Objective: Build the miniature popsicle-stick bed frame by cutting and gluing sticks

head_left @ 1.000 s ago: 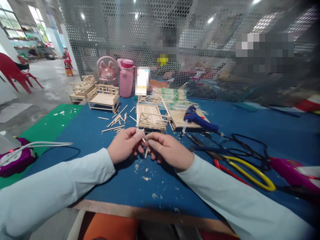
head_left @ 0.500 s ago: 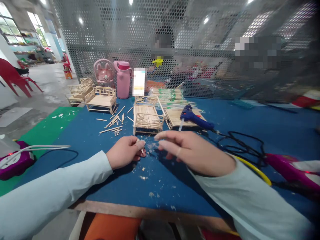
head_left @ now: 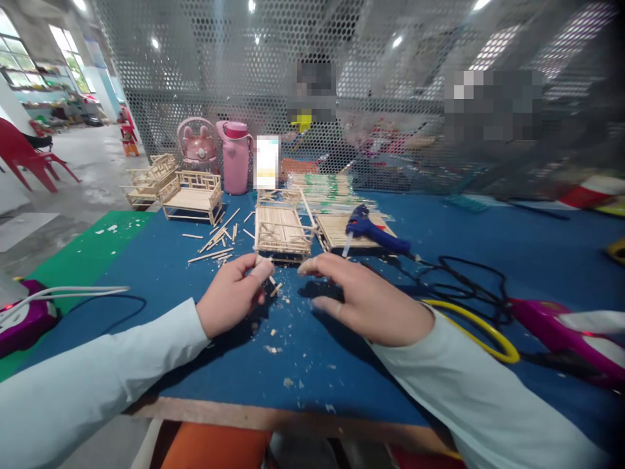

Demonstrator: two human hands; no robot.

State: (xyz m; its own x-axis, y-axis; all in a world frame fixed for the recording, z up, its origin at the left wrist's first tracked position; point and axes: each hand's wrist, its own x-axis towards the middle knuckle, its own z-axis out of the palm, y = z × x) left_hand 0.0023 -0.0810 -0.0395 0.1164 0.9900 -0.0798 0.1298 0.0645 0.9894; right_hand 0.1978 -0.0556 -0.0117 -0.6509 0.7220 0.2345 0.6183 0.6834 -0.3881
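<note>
My left hand (head_left: 233,293) is closed in a pinch low over the blue table, thumb against forefinger. What sits between its fingertips, if anything, is too small to make out. Just right of those fingertips is a short wooden stick piece (head_left: 276,289). My right hand (head_left: 374,301) is open and empty, thumb and forefinger spread apart, palm toward the table. Behind both hands stands a miniature bamboo bench frame (head_left: 283,228) made of thin sticks. A blue glue gun (head_left: 374,231) lies across a flat stick panel (head_left: 336,234) beyond my right hand.
Loose sticks (head_left: 219,238) lie left of the frame, near finished little benches (head_left: 193,198). Bundled sticks (head_left: 322,189), a pink bottle (head_left: 236,159) and a bright phone-like screen (head_left: 267,161) stand behind. Black cable (head_left: 463,273) and a purple power strip (head_left: 561,332) are right. Mesh screen (head_left: 219,65) at back.
My left hand has shifted slightly left, and a stick piece now shows apart from its fingertips. The right hand's thumb and forefinger have spread wider. The whole view has moved slightly.
</note>
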